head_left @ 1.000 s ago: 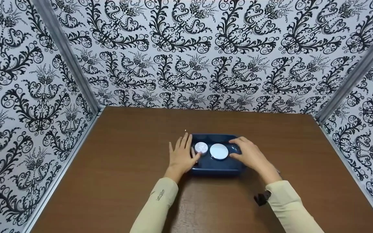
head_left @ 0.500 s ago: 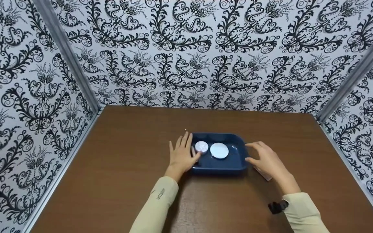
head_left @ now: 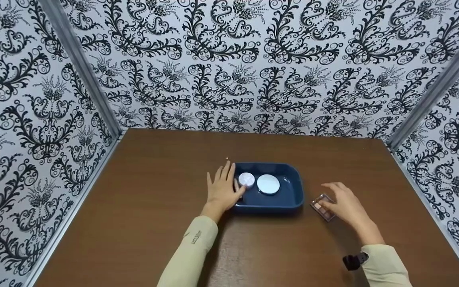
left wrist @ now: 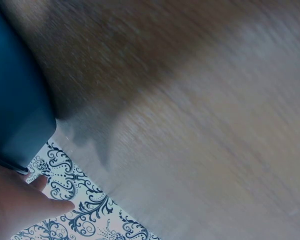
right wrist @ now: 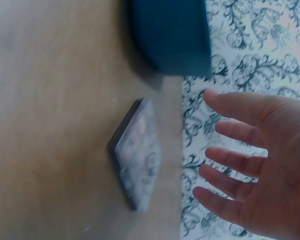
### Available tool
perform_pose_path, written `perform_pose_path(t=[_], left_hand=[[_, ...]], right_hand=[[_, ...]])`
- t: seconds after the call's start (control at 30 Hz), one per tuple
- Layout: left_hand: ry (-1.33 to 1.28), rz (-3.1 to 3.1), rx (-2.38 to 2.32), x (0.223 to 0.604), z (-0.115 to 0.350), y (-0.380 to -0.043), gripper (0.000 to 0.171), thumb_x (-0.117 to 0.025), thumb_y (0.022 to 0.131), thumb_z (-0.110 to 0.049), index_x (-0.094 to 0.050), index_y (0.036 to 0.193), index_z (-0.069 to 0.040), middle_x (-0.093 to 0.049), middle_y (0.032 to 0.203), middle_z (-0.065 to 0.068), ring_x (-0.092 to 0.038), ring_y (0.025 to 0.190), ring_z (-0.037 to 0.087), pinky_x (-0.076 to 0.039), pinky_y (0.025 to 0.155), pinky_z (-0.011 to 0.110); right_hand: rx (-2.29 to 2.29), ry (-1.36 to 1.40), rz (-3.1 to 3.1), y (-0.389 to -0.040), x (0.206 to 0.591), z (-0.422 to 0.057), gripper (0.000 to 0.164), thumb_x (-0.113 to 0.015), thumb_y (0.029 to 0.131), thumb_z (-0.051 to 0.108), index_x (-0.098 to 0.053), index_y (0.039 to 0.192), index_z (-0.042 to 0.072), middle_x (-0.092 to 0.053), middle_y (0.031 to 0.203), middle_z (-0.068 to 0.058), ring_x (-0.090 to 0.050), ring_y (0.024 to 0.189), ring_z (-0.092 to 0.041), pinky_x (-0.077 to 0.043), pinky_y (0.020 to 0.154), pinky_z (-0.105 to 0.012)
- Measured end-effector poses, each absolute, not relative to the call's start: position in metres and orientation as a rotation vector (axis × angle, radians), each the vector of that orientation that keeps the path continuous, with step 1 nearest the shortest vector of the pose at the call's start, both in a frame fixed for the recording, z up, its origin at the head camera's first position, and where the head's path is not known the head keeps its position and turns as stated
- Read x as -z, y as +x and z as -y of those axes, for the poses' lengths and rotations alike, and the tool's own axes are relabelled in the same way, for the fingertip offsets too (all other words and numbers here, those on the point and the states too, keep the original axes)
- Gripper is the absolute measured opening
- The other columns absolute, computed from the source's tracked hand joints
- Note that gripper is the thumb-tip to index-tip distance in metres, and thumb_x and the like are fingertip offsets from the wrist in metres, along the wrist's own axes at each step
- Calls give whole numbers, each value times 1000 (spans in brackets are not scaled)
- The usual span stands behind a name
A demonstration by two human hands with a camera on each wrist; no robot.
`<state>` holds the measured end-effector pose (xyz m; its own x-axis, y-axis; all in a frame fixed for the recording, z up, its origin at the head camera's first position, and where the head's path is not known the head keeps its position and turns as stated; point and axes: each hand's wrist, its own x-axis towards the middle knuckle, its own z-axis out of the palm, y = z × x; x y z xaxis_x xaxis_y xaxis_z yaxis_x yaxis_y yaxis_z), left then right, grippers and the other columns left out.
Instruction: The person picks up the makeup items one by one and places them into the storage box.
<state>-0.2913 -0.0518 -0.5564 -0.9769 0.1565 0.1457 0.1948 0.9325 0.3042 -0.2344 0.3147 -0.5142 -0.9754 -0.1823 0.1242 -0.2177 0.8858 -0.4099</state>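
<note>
A dark blue rectangular dish (head_left: 271,208) stands on the table. My left hand (head_left: 221,193) rests at its left end, fingers straight, the thumb reaching over the rim. Inside the dish lie a larger white round lidded container (head_left: 269,184) and a smaller white round one (head_left: 246,179); the thumb tip overlaps the smaller. A slim object beside them is mostly hidden by the left hand. To the right of the dish, a clear-lidded eyeshadow palette (head_left: 325,214) lies on the table. My right hand (head_left: 346,204) hovers over it with spread, relaxed fingers, palm bare in the right wrist view (right wrist: 275,165).
The brown wooden table (head_left: 165,171) is enclosed by walls (head_left: 237,79) with a black-and-white scroll pattern. Grey metal posts rise at both back corners. A dark device (head_left: 355,261) is strapped at the right wrist.
My right hand has moved right, from over the dish's right end to above the palette, which has come into sight. The left hand stays in place.
</note>
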Motion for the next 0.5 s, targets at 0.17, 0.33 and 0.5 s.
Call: perform_pose_path(t=[0.17, 0.33, 0.5], left_hand=[[-274, 2978, 489, 555, 52, -291, 84, -48, 92, -64, -24, 160, -20, -23, 167, 3, -28, 151, 30, -14, 120, 65], [-278, 2964, 482, 555, 52, -292, 84, -49, 92, -63, -25, 160, -19, -25, 167, 4, -30, 150, 31, -16, 120, 65], [-277, 2958, 493, 557, 52, -292, 85, -49, 92, -64, -25, 160, -19, -25, 167, 4, -30, 150, 31, -16, 120, 65]], right_hand=[[-647, 278, 2998, -232, 527, -327, 55, -75, 87, 18, -56, 133, -5, -51, 134, -35, -48, 121, -57, -41, 99, -68], [-653, 248, 3037, -229, 537, -333, 59, -76, 86, 20, -55, 133, -8, -48, 135, -37, -47, 121, -58, -41, 99, -68], [-658, 211, 3093, -227, 544, -336, 66, -77, 85, 26, -53, 132, -13, -47, 136, -39, -46, 122, -59, -40, 100, -68]])
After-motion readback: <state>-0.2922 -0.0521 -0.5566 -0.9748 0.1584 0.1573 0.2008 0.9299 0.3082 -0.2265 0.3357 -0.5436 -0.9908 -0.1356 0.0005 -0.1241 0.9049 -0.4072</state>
